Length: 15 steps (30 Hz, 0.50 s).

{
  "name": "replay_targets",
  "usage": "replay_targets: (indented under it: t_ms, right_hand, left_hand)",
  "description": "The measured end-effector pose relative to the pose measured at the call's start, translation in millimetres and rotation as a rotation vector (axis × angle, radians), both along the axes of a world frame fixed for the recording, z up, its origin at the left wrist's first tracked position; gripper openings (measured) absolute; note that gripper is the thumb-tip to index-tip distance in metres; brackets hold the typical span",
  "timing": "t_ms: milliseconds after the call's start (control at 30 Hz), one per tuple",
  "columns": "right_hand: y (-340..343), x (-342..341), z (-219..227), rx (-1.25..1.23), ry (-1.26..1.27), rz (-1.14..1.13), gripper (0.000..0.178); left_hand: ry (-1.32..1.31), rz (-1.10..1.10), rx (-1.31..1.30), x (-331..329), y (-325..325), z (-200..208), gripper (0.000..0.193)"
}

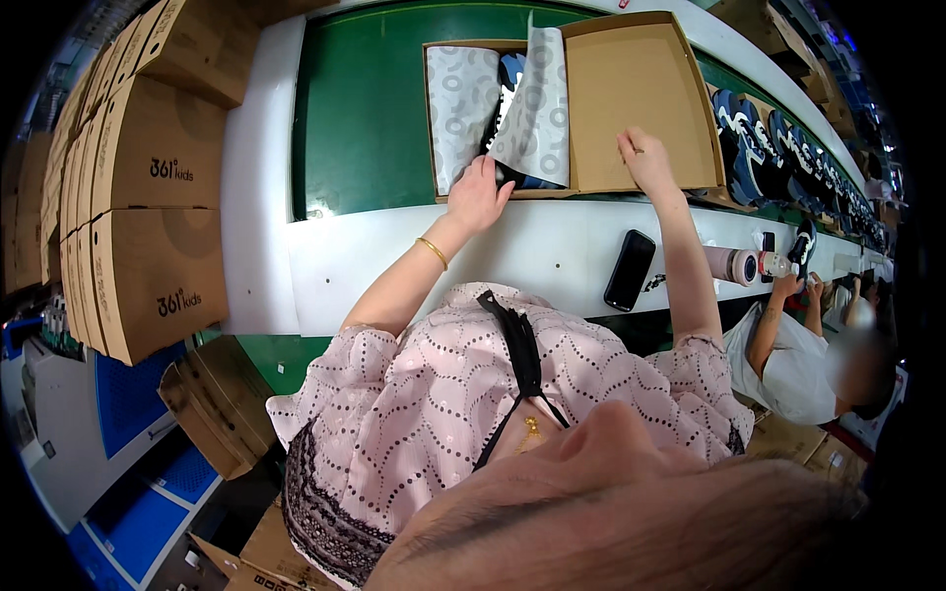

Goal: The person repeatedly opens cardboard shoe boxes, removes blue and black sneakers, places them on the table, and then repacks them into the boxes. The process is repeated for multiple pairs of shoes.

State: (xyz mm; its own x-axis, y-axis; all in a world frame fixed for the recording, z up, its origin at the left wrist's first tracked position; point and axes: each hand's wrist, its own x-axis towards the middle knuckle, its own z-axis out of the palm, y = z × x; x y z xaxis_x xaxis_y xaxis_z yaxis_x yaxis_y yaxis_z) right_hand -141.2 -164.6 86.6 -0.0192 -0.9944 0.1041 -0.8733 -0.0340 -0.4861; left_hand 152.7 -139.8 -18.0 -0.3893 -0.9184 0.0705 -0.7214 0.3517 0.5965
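Note:
An open cardboard shoe box (645,103) lies on the green work surface in front of me. Grey patterned wrapping paper (463,103) lines it, with one sheet (540,98) standing up. Dark blue and white shoes (510,71) show between the sheets, partly covered. My left hand (476,195) is at the box's near edge, fingertips against the paper and the shoe, thumb apart from the fingers. Over the open lid on the right, my right hand (647,165) has curled fingers; whether anything is in them is hidden.
Stacked shoe boxes (163,158) rise at the left. On the white ledge (404,236) lie a black phone (629,270), a pink cup (729,264) and a clear bottle (776,265). A row of shoes (754,143) runs along the right, where another person (788,360) works.

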Motion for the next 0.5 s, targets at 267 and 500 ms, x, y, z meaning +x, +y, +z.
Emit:
replay_targets:
  t_ms: [267, 500]
  right_hand:
    - [-8, 102, 23, -0.087, -0.351, 0.490, 0.022]
    - [-31, 117, -65, 0.383, 0.391, 0.852, 0.019]
  left_hand:
    - [-0.172, -0.154, 0.012, -77, -1, 13, 0.070]
    - [-0.165, -0.301, 0.346, -20, -12, 43, 0.032]
